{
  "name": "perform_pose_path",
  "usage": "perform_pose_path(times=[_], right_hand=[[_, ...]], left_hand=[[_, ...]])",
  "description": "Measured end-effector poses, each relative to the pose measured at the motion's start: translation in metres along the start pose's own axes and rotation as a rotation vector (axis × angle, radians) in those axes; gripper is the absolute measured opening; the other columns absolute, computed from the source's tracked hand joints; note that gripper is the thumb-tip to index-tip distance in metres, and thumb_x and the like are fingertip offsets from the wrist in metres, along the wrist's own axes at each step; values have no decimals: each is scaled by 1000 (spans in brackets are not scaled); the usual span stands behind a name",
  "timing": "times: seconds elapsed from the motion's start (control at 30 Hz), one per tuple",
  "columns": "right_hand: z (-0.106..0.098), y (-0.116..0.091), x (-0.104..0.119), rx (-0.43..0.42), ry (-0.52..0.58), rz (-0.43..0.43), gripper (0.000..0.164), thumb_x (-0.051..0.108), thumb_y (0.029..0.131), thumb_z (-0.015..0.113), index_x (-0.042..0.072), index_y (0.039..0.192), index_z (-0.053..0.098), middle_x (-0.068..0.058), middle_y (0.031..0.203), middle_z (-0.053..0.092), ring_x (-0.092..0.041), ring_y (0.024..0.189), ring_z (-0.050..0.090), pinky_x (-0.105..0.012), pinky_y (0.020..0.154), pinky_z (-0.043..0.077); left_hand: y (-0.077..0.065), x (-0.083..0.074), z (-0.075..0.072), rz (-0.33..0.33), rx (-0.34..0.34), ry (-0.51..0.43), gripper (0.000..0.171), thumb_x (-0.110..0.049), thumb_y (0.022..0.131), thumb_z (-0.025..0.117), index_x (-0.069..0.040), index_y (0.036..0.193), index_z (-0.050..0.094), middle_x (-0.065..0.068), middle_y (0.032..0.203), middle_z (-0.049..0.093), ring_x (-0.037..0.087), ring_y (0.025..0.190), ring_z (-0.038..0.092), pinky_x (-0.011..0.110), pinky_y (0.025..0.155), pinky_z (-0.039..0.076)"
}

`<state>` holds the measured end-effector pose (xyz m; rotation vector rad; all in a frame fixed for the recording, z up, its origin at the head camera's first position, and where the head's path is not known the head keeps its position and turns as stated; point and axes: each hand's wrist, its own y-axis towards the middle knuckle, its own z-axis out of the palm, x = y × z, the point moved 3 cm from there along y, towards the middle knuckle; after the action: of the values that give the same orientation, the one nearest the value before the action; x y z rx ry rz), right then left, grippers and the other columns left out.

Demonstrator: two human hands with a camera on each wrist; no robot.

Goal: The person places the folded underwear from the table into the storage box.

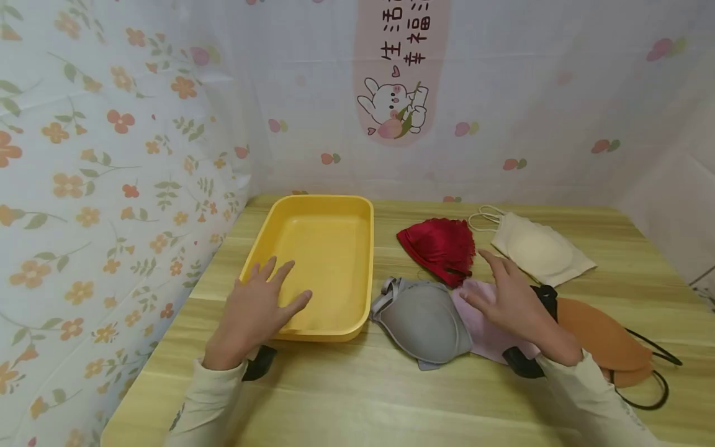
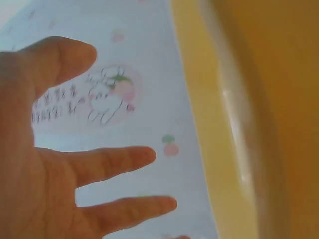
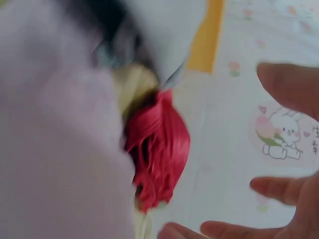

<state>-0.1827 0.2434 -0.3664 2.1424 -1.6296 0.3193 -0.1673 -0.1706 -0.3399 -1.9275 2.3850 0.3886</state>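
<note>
My left hand (image 1: 254, 313) hovers over the near left part of a yellow plastic tray (image 1: 368, 267), fingers spread and holding nothing. My right hand (image 1: 511, 301) hangs above a pale purple bra (image 1: 480, 304), its fingers apart and nothing between them. Left of the right hand lies a grey bra (image 1: 427, 320), close beside the tray. Beyond it is a red satin bra (image 1: 438, 245) with a ruffled edge. A cream bra (image 1: 539, 248) with thin straps lies at the back right. Partly hidden by my right wrist, an orange-brown bra (image 1: 603, 338) with black straps lies on the right.
Everything lies on a wood-grain table (image 1: 357, 397). A white printed curtain (image 1: 313, 93) hangs behind the table, and a flower-patterned one (image 1: 112, 205) runs along the left side. The tray's raised walls stand between the left hand and the bras.
</note>
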Motion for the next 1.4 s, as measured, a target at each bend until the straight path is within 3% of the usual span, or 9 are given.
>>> perform_pose_path(times=[0.13, 0.37, 0.43, 0.53, 0.7, 0.77, 0.9, 1.13, 1.4], right_hand=[[-3, 2, 4, 65, 171, 51, 86, 36, 94, 70, -2, 156, 25, -38, 148, 38, -56, 117, 60, -61, 90, 57], [9, 5, 8, 174, 342, 78, 77, 30, 96, 70, 1, 154, 29, -35, 143, 47, -51, 119, 62, -55, 95, 57], [14, 6, 9, 185, 368, 72, 76, 28, 95, 71, 0, 153, 31, -33, 141, 50, -50, 118, 63, -55, 95, 57], [21, 7, 13, 206, 380, 81, 77, 30, 93, 72, -1, 151, 33, -32, 137, 55, -47, 117, 65, -53, 94, 58], [32, 7, 22, 244, 325, 109, 81, 37, 90, 75, -2, 149, 36, -32, 132, 60, -44, 115, 67, -53, 94, 58], [35, 7, 25, 251, 296, 108, 82, 38, 89, 76, -3, 149, 37, -33, 133, 60, -43, 116, 66, -54, 94, 57], [39, 7, 29, 253, 251, 105, 83, 40, 87, 78, -3, 147, 39, -33, 133, 60, -45, 120, 62, -56, 92, 56], [45, 12, 27, 259, 276, 100, 79, 36, 82, 83, -3, 141, 47, -25, 117, 67, -34, 106, 65, -45, 82, 58], [48, 15, 27, 254, 416, 139, 80, 26, 76, 89, 1, 140, 48, -22, 116, 62, -32, 106, 60, -39, 77, 55]], left_hand=[[-10, 18, -14, -35, -27, -131, 62, -51, 99, 56, -9, 144, 53, 24, 147, 53, 48, 129, 55, 66, 96, 50], [-26, 46, -23, -106, -34, -271, 66, -43, 99, 61, 0, 146, 46, 29, 146, 52, 49, 133, 50, 63, 106, 44], [-30, 52, -22, -127, -14, -289, 71, -45, 98, 62, 0, 149, 42, 30, 148, 50, 50, 133, 50, 64, 105, 44], [-35, 60, -17, -161, 29, -316, 79, -48, 97, 63, 2, 152, 37, 33, 145, 50, 45, 109, 64, 63, 100, 47], [-41, 70, -8, -211, 148, -400, 95, -55, 94, 63, 5, 157, 22, 38, 153, 36, 54, 122, 56, 67, 103, 45], [-43, 73, -5, -216, 182, -451, 100, -56, 94, 63, 3, 159, 16, 37, 159, 25, 57, 140, 37, 68, 108, 40], [-44, 81, 1, -185, 176, -569, 99, -50, 93, 68, 0, 160, 15, 31, 163, 23, 52, 147, 31, 60, 116, 34], [-42, 87, 12, -114, 131, -583, 102, -40, 87, 79, 1, 159, 20, 33, 160, 26, 50, 142, 41, 53, 111, 41], [-41, 91, 19, -123, 113, -640, 108, -34, 83, 84, 0, 160, 17, 30, 161, 28, 45, 136, 50, 52, 105, 48]])
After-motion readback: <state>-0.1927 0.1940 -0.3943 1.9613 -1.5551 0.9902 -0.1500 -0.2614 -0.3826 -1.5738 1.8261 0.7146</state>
